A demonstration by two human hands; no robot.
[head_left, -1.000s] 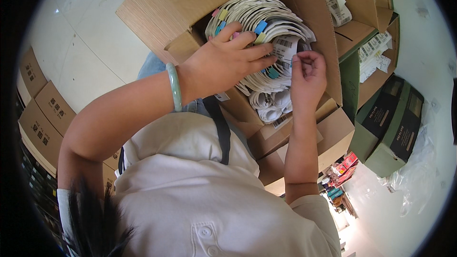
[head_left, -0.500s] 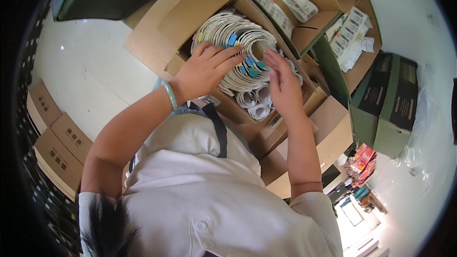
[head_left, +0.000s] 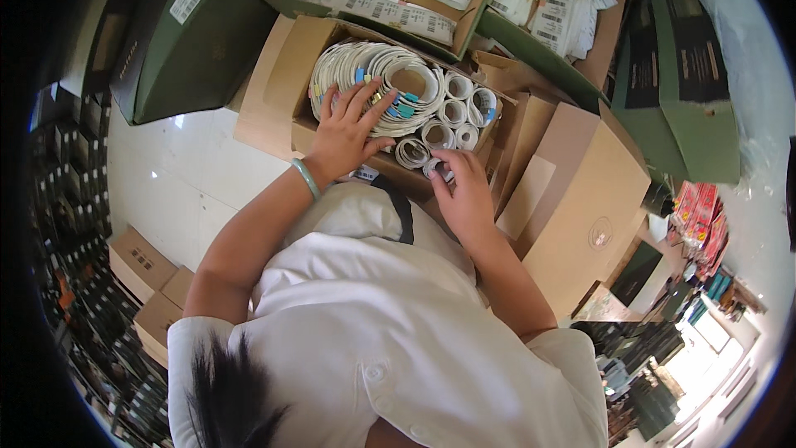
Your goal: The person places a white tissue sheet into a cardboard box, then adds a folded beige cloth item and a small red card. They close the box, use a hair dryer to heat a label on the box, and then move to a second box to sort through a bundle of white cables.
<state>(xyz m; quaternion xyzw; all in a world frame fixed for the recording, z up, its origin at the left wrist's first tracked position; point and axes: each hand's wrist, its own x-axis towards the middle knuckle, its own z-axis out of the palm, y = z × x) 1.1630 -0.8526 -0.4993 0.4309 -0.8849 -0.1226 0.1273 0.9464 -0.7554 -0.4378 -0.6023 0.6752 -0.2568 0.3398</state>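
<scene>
An open cardboard box [head_left: 303, 108] in front of me holds white label rolls. Big rolls [head_left: 327, 58] stand side by side on the left, with blue, teal and yellow tabs stuck on their edges. Smaller rolls [head_left: 453, 112] are packed at the right, with their round ends up. My left hand [head_left: 344, 137], a pale green bangle on its wrist, lies with spread fingers over the big rolls. At the near right corner, my right hand [head_left: 464, 195] has thumb and fingers around a small roll [head_left: 437, 168].
Behind stand green-sided boxes [head_left: 464, 29] with printed label strips [head_left: 398, 12]. A large brown carton [head_left: 572, 199] is at the right, near green boxes [head_left: 676, 91]. Another green box [head_left: 191, 50] stands at the left. Brown cartons [head_left: 153, 290] sit on the pale floor [head_left: 199, 166].
My right hand has left the big rolls and come nearer, down to a small roll at the near corner. My left hand still rests on the big rolls. The view has shifted.
</scene>
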